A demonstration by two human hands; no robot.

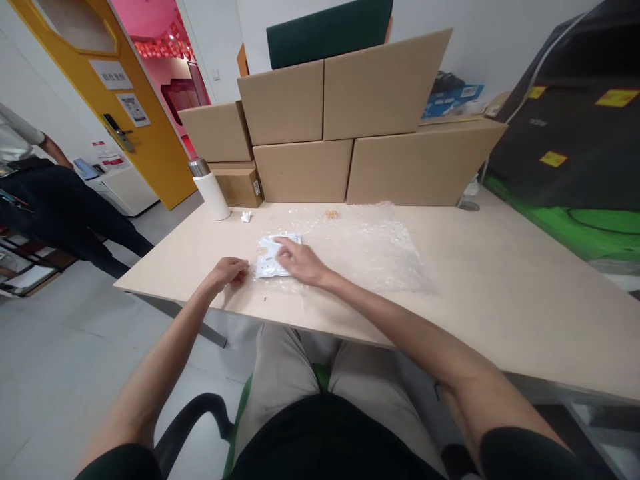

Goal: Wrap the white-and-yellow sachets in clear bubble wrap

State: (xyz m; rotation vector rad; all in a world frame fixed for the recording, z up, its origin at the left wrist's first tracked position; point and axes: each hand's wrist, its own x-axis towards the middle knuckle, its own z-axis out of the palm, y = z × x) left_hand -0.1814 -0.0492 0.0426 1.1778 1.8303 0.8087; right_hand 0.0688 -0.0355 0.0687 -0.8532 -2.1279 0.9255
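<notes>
A flat white-and-blue packet [267, 259] with small printing lies on the left part of a sheet of clear bubble wrap [370, 247]. Over the packet's right side is my right hand [303, 262], index finger stretched out and slightly blurred, holding nothing that I can see. At the wrap's left edge, my left hand [230, 272] has its fingers curled together, apparently pinching the plastic; the fingertips are partly hidden. Small orange rubber bands [331, 215] lie at the back of the wrap.
Stacked cardboard boxes [303, 172] line the back of the table [510, 280], with a dark green roll [330, 33] on top. A white bottle [214, 195] and a crumpled white scrap [246, 217] stand back left. Another person [60, 200] is beyond the table, near a yellow door [150, 127].
</notes>
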